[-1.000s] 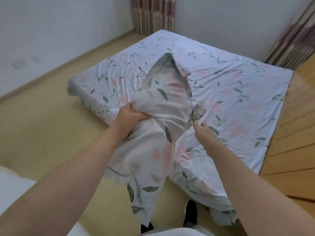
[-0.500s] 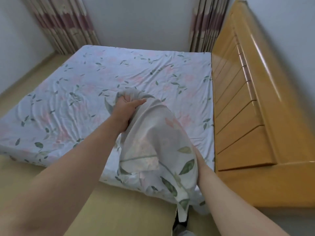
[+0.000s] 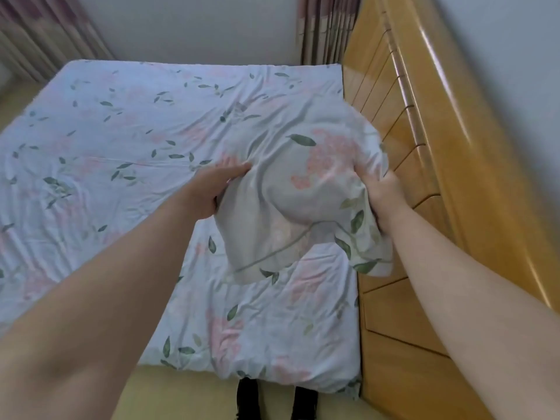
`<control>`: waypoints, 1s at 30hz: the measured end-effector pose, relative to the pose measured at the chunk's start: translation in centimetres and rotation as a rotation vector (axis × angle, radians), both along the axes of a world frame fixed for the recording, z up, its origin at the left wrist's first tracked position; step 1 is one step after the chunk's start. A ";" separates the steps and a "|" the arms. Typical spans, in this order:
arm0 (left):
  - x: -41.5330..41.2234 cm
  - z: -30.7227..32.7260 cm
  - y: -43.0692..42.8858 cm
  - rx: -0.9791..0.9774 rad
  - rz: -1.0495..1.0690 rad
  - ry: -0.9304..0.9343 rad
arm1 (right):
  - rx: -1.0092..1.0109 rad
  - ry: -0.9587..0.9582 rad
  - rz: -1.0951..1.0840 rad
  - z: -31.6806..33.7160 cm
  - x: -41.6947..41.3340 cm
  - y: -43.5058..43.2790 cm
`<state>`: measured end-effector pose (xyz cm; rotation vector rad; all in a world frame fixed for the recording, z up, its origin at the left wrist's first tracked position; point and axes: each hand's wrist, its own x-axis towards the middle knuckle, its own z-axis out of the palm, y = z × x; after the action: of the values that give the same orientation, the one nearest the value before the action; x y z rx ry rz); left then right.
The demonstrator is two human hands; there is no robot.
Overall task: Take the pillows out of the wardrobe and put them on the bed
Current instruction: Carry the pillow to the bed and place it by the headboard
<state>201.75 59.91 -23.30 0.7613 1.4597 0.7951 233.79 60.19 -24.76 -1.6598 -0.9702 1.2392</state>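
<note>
1. Home bedroom.
2. Bed (image 3: 121,153) fills the centre: a low mattress under a wrinkled pale sheet printed with pink flowers and green leaves.
3. Glossy panelled wooden headboard (image 3: 424,183) at 3 o'clock, running along the bed's right edge and touching it.
4. Pillow (image 3: 303,192) just right of centre, its case in the same floral print as the sheet, so a matched bedding set.
5. 2 striped curtains behind the bed: left curtain (image 3: 45,34) at 11 o'clock, right curtain (image 3: 324,28) at 1 o'clock.
6. Plain white wall (image 3: 197,25) at 12 o'clock between them. Smooth tan floor (image 3: 181,392) at 6 o'clock.
</note>
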 end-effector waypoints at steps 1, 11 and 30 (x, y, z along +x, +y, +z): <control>-0.1 -2.3 0.7 -0.083 -0.036 0.041 | -0.087 -0.027 -0.024 -1.8 0.5 0.9; -1.2 -26.9 -4.4 -0.726 -0.358 0.515 | -1.088 -0.387 0.180 -21.8 4.3 -7.7; 2.7 -45.3 -0.9 -0.762 0.621 -0.457 | -0.708 0.827 -0.728 -42.7 -1.6 -5.5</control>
<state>204.45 58.97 -68.62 -0.4505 1.4182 0.7141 232.24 54.65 -67.42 -1.5031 0.5972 1.5792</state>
